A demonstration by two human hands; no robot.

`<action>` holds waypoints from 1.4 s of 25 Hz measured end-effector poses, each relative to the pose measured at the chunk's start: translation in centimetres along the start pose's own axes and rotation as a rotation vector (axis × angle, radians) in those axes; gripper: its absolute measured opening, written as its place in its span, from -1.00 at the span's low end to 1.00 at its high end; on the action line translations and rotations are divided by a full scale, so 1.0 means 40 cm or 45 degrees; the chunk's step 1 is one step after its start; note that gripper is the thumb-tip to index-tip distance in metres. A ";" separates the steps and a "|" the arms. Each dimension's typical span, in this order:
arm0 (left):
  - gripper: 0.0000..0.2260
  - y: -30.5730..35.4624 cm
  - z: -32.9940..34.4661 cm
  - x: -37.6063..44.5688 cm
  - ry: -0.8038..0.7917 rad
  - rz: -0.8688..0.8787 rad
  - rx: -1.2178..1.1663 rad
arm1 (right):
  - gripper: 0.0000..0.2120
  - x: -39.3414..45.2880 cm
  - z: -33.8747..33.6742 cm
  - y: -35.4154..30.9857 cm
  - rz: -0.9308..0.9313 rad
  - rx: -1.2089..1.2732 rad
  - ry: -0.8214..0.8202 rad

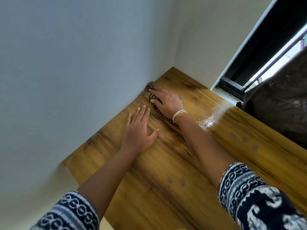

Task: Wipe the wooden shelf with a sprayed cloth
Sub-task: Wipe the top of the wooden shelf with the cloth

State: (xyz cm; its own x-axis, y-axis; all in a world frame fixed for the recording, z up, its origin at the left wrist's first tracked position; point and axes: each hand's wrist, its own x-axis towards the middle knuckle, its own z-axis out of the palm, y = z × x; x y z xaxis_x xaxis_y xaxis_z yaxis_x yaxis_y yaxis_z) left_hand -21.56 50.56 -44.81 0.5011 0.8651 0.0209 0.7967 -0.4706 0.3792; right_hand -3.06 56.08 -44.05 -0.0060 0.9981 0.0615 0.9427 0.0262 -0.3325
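Mid-wipe | right hand [167, 101] presses cloth [152, 97] flat-fingered at shelf's [182, 163] 11 o'clock corner | left hand [139, 130] flat, empty | wet patch [208, 120] at 2 o'clock, probably unwiped.

A pale blue-grey painted wall [69, 67] meets a cream wall [204, 35] at a corner. To the right, a black-framed window [259, 52] with a white edge; a dark brown shiny curtain [280, 103] hangs beside it.

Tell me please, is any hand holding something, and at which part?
The right hand presses the striped cloth flat on the wooden shelf near the wall; no curled grip shows. The left hand rests flat, holding nothing.
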 end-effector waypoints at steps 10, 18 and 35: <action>-0.78 -0.210 -0.150 -0.271 0.617 -0.741 -0.720 | -0.50 -0.009 -0.012 0.060 0.416 -0.121 0.055; -0.58 -0.229 -0.119 -0.392 0.684 -1.535 -0.990 | -0.50 -0.222 0.098 -0.248 -0.526 -0.067 -0.224; -0.53 -0.154 -0.051 -0.346 0.744 -1.611 -0.869 | -0.50 -0.235 0.158 -0.401 -0.495 -0.060 -0.177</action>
State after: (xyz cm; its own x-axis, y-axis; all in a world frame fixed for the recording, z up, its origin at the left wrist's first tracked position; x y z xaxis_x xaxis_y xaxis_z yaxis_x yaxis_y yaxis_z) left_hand -34.10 41.85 -45.54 -0.6827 0.6450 -0.3433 0.2029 0.6187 0.7590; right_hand -20.22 46.65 -45.24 -0.4063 0.9126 0.0453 0.8756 0.4031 -0.2663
